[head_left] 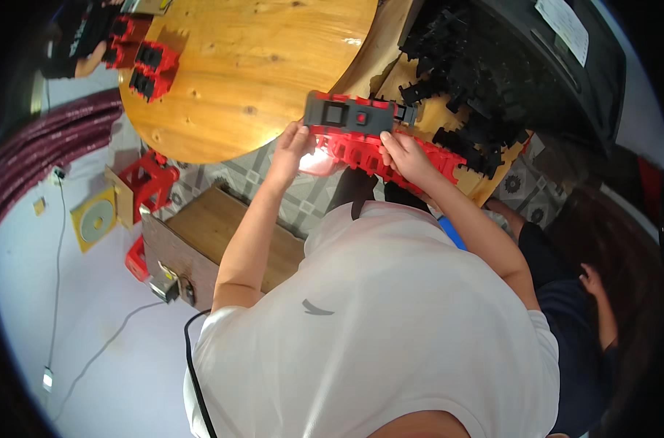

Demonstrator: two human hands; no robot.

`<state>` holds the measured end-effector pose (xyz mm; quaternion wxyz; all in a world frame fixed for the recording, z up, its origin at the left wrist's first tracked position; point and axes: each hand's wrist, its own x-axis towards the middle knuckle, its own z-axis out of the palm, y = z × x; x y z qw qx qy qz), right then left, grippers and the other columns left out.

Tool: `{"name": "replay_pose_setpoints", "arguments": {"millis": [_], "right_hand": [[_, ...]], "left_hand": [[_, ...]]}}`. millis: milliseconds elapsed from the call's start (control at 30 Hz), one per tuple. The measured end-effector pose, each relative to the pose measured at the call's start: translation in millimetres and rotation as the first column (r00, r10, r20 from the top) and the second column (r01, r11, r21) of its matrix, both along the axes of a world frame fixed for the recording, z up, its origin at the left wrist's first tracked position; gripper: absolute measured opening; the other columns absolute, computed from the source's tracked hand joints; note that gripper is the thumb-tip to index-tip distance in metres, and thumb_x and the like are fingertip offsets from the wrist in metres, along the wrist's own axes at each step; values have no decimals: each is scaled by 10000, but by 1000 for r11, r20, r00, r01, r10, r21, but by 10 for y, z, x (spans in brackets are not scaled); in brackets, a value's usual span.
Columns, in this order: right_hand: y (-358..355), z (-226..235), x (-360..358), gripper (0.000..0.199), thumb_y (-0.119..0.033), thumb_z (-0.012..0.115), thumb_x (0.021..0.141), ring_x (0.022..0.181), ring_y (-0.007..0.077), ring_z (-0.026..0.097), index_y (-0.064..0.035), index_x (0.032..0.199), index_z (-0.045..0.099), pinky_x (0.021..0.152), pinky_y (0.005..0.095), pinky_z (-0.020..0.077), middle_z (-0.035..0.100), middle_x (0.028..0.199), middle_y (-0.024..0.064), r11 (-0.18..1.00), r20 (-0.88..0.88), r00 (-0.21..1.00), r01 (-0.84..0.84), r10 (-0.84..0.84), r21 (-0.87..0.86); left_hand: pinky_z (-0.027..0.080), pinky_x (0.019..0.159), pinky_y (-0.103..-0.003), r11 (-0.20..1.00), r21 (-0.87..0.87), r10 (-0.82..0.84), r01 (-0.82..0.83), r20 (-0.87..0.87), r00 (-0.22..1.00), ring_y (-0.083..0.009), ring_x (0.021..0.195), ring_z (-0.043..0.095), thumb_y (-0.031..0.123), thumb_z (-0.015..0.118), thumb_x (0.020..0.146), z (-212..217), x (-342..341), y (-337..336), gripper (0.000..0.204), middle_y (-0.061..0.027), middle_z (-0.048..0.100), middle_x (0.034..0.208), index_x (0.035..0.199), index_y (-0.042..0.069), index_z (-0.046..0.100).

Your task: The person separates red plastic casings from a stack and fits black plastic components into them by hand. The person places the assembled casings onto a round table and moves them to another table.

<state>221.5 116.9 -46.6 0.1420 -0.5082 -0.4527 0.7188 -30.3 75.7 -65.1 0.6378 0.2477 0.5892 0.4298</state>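
A flat plastic part in dark grey and red (379,120) is held level in front of me, between both hands. My left hand (292,152) grips its left end, thumb on the near edge. The thumb of my right hand (407,157) presses on its near edge toward the right, with the fingers curled below. Its upper face has a square recess and a small red square in the middle. Just under and behind it, a row of red plastic parts (361,156) runs off to the right, partly hidden by my right hand and forearm.
A round wooden table (244,80) lies ahead, with red and black parts (154,69) at its left. Many black plastic parts (485,120) are heaped at the right. One person (84,40) is at the far left, another (576,321) close on my right. A wooden box (211,226) stands left.
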Motion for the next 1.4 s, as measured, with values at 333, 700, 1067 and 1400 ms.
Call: {"name": "replay_pose_setpoints", "arguments": {"millis": [333, 700, 1067, 1400], "right_hand": [[-328, -42, 916, 293, -259, 526, 874, 577, 92, 482, -4, 735, 564, 545, 253, 390, 524, 622, 8, 990, 118, 987, 98, -109, 97], [-335, 382, 765, 281, -227, 450, 918, 556, 85, 488, -25, 746, 544, 493, 240, 373, 532, 625, 9, 965, -169, 965, 224, -200, 136], [-323, -178, 246, 286, -257, 445, 921, 555, 82, 495, -26, 782, 542, 507, 239, 395, 517, 618, 9, 980, -84, 978, 197, -194, 35], [-780, -1424, 1269, 227, -252, 556, 869, 623, 114, 573, -31, 912, 535, 494, 270, 451, 589, 723, 53, 968, 392, 885, 224, -251, 113]], "left_hand": [[420, 663, -255, 955, 97, -272, 280, -84, 958, -108, 757, 494, 207, 475, 908, 32, 749, -185, 149, -33, 512, 823, 931, 69, 424], [491, 804, -311, 995, 91, -43, 40, 28, 999, -165, 977, 545, 245, 401, 942, 335, 1030, 156, 357, -67, 531, 1106, 1254, 71, 394], [397, 905, -430, 886, -260, 463, -384, 441, 769, -219, 1049, 468, 181, 582, 849, -345, 1082, 124, 309, -63, 540, 1081, 1142, 111, 514], [453, 854, -416, 944, 2, 329, -330, -58, 943, -209, 1036, 511, 273, 601, 785, -933, -1595, 2049, 396, -34, 518, 1145, 1151, 158, 506]]}}
